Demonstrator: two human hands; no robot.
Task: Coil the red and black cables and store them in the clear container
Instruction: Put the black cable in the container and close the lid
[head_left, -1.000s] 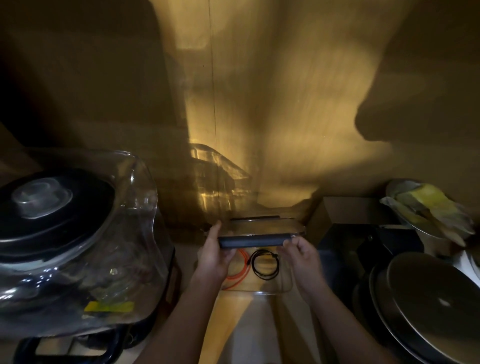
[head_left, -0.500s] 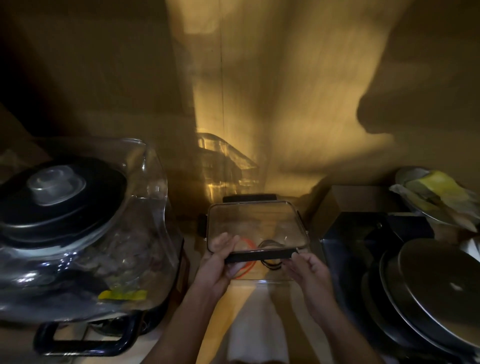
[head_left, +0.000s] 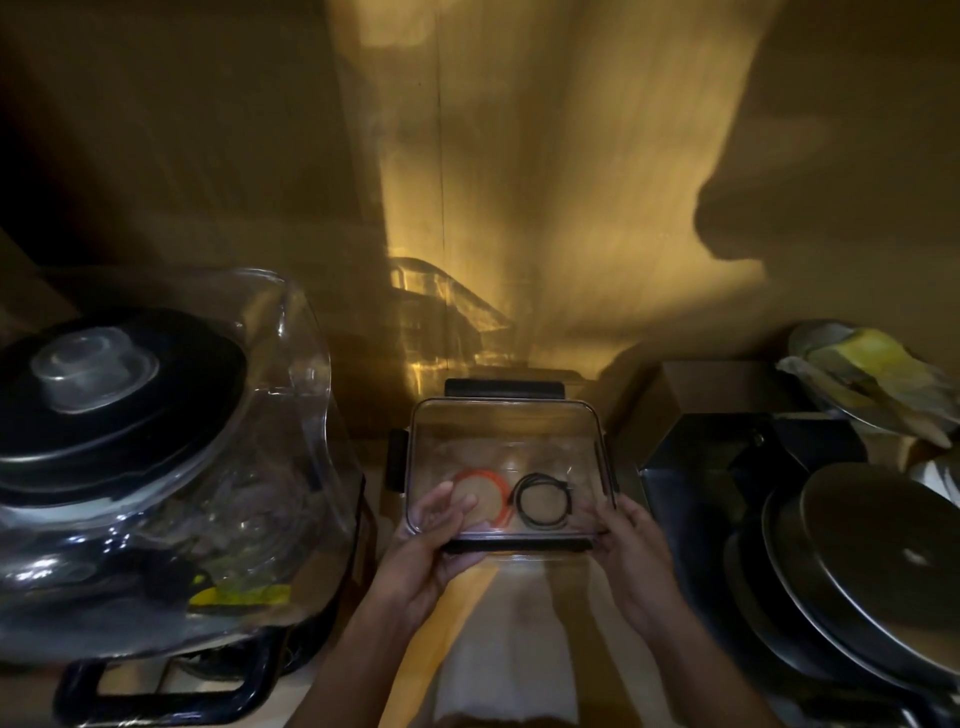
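Seeing the lid (head_left: 506, 447) now flat on the clear container (head_left: 605, 467), up from tilted a second ago, red cable (head_left: 480, 475) and black cable (head_left: 543, 501) coiled inside, left hand (head_left: 434, 540) and right hand (head_left: 631, 540) gripping its near corners, latches probably unclipped.

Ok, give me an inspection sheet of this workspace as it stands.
Surface: pale shelf, dimly lit.
Job's things: clear rectangular container, clear lid with black clips lying on it.
Cables: coiled red cable and coiled black cable inside, side by side.
Clutter: clear blender jar with black cap left; round metal lids right.
Hands: left hand and right hand at the near edge.
Surroundings: wooden back wall.
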